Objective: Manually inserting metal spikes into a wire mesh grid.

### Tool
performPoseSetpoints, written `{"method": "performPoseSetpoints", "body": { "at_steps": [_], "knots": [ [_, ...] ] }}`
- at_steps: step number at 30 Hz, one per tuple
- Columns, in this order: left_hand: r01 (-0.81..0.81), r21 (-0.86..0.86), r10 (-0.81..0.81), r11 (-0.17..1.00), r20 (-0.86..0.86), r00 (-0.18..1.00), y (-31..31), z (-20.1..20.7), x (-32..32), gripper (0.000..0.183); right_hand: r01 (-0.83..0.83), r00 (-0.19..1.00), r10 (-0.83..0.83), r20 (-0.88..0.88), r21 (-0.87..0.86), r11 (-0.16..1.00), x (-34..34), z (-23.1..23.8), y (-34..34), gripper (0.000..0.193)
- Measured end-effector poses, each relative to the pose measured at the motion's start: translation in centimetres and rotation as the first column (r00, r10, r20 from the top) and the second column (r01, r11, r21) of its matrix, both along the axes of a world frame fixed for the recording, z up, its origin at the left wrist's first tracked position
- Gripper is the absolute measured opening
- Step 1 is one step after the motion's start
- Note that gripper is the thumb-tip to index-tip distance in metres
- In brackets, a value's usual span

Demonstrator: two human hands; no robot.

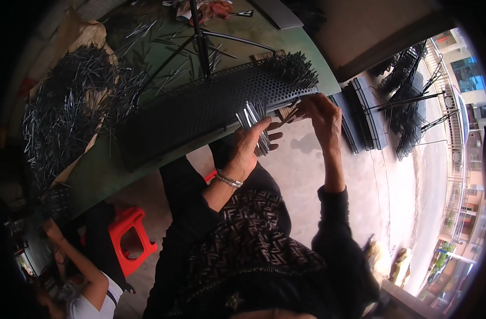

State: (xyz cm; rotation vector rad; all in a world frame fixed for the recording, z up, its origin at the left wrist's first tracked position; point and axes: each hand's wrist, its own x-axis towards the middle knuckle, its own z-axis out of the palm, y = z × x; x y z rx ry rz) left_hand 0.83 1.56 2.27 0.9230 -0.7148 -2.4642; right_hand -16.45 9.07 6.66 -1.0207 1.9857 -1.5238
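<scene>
My left hand [244, 148], palm up and with a bracelet at the wrist, holds a bundle of thin dark metal rods [252, 115] under its thumb. At the right end of a long black perforated panel [200, 95], my right hand [325, 116] has its fingers pinched together by the panel's near edge. What those fingers hold, if anything, is too small to make out. A dense cluster of short dark rods [293, 69] stands upright on the panel's right end. The panel lies along the near edge of the green table [301, 45].
Loose rods [67, 106] heap on brown paper [89, 34] at the left. A black stand with spread legs [201, 50] rises behind the panel. Below are a red stool [130, 236] and another person's arm [91, 276]. Stacked dark panels [366, 114] lean at the right.
</scene>
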Motion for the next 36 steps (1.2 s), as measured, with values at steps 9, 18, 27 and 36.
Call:
{"method": "performPoseSetpoints", "body": {
  "at_steps": [9,18,27,36],
  "knots": [
    [-0.061,0.192,0.05,0.979,0.062,0.997,-0.8,-1.9,-0.7,0.022,0.223,0.885,-0.278,-0.373,-0.184,0.957,-5.6,-1.2,-3.0,0.014],
    [-0.039,0.201,0.033,0.979,0.034,0.999,-0.6,-1.9,-0.4,0.018,0.133,0.895,-0.182,-0.407,-0.147,0.98,-6.8,-1.0,-3.8,0.011],
    [0.037,0.116,-0.04,0.993,0.027,0.999,-0.4,-1.7,-0.2,0.027,-0.055,0.877,-0.003,-0.48,-0.107,0.993,-8.5,-0.9,-3.9,0.015],
    [0.068,0.033,-0.068,0.997,0.005,0.998,-0.2,-1.0,-0.4,0.03,0.019,0.709,-0.009,-0.705,0.006,1.0,-8.3,-2.7,-3.9,0.013]
  ]
}}
